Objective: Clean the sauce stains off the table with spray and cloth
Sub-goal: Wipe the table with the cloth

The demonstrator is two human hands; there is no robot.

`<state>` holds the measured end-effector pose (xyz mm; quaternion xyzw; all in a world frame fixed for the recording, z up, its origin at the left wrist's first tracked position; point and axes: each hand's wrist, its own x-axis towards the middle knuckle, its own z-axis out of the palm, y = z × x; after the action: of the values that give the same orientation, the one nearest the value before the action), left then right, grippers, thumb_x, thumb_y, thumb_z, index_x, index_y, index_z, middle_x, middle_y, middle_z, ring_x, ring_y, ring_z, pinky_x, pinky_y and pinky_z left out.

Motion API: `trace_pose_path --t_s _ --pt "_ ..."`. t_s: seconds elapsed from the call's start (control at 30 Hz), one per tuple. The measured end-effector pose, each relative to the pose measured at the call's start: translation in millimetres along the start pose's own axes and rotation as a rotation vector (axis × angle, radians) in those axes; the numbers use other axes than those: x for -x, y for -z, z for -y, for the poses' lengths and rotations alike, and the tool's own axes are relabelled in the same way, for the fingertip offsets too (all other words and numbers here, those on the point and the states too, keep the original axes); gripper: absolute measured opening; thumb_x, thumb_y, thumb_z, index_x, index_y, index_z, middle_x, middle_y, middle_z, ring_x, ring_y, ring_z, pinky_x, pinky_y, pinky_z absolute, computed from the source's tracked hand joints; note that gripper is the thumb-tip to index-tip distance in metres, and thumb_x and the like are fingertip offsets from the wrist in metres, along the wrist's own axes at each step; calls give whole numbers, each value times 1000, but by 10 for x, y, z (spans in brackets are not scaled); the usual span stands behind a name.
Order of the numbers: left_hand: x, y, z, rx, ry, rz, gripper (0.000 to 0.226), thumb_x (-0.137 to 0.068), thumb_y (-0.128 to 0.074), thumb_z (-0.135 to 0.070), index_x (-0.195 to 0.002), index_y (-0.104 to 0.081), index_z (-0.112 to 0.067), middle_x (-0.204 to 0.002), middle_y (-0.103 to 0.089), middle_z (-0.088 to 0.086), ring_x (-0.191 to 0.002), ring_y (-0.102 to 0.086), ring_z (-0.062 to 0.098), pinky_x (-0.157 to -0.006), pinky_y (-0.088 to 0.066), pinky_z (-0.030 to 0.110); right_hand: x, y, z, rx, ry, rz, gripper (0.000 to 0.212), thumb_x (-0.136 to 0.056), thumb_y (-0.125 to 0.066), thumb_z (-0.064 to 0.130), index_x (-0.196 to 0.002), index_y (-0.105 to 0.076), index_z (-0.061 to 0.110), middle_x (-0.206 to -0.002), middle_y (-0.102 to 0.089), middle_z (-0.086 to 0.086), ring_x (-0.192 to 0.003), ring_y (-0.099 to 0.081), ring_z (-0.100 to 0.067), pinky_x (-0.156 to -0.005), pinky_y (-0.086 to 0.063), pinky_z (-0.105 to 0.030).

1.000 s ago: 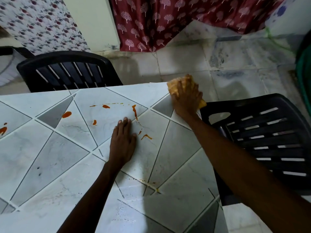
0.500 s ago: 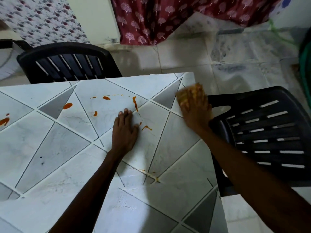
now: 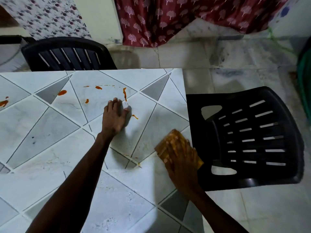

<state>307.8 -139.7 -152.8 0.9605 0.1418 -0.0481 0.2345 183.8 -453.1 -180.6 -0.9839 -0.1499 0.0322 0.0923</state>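
The table [image 3: 50, 148] has a white top patterned with grey triangles. Orange sauce stains [image 3: 124, 96] streak its far middle, with another blot [image 3: 3, 103] at the left edge. My left hand [image 3: 115, 116] lies flat on the table beside the stains, fingers straight. My right hand [image 3: 181, 154] presses a yellow-orange cloth [image 3: 164, 145] onto the table near its right edge, fingers spread over it. The cloth and hand are blurred. No spray bottle is in view.
A black plastic chair [image 3: 252, 135] stands tight against the table's right edge. A second black chair [image 3: 67, 54] sits at the far side. A red patterned curtain [image 3: 168, 17] hangs behind, above a pale tiled floor [image 3: 235, 64].
My right hand has swept the cloth from the table's far right corner toward me along the right edge. My left hand stays flat in the same place.
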Motion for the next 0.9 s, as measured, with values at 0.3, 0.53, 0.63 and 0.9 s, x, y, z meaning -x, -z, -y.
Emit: trace_pose_path --t_s 0.3,0.53,0.63,0.9 --pt "-63 -40 109 -14 6 21 94 -87 -14 -75 -152 -29 -9 -161 -25 10 -148 -17 30 -122 -13 40 -1058 60 115 11 -59 13 63 -97 -41 53 -155 -34 31 -166 -24 -6 -150 -24 -39 -118 -19 -59" --pt "-63 -34 286 94 -65 37 81 -93 -23 -65 -155 -24 -13 -164 -16 4 -152 -8 23 -124 -8 37 -3393 57 678 11 -203 35 66 -95 -34 55 -156 -28 31 -167 -19 -7 -148 -23 -43 -117 -19 -63" --pt "-75 54 303 214 -71 79 74 -94 -26 -57 -154 -27 -15 -163 -19 0 -152 -9 18 -124 -8 34 -3693 -6 1200 37 -73 86 64 -99 -31 54 -158 -21 33 -168 -12 -4 -150 -16 -40 -118 -17 -60" --pt "1 448 814 413 -62 -25 52 -93 -40 -35 -134 -58 -8 -140 -55 8 -132 -48 24 -114 -32 30 -1593 -108 1038 -40 277 102 63 -99 -39 51 -158 -26 33 -168 -17 -1 -154 -15 -31 -121 -19 -52"
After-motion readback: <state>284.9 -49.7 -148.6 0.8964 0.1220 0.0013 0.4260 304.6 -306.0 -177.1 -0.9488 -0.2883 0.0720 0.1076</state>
